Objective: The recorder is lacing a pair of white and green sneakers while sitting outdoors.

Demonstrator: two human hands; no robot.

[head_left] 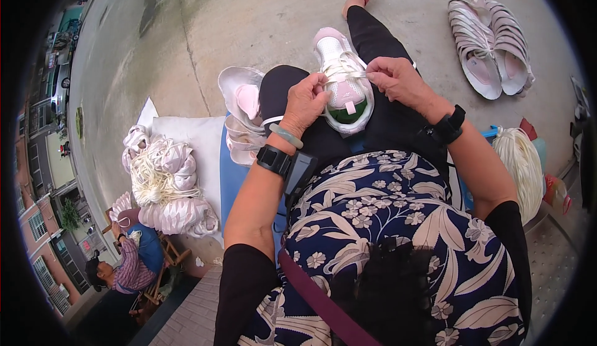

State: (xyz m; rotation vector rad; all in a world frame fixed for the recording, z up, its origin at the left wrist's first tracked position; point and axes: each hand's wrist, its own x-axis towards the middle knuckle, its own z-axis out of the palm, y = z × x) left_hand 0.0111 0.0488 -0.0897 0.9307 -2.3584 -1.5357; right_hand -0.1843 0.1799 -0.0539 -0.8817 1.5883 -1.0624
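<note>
Across my lap rests a white and pink shoe upper (pixel 350 92), its toe pointing away from me and dark green showing inside the heel opening. A cream shoelace (pixel 342 67) crosses its front. My left hand (pixel 305 105) is closed in a pinch on the lace at the left of the tongue. On the other side, my right hand (pixel 399 83) pinches the lace between thumb and fingertips. The exact ends of the lace are hidden by the fingers.
Shoe uppers (pixel 240 100) stack beside my left leg. Further left, more uppers (pixel 171 215) and loose laces (pixel 155 175) lie on a pale cover. Nested uppers (pixel 491 47) lie on the far-right floor; a lace bundle (pixel 521 166) hangs near my right arm. Another person (pixel 127 265) sits at lower left.
</note>
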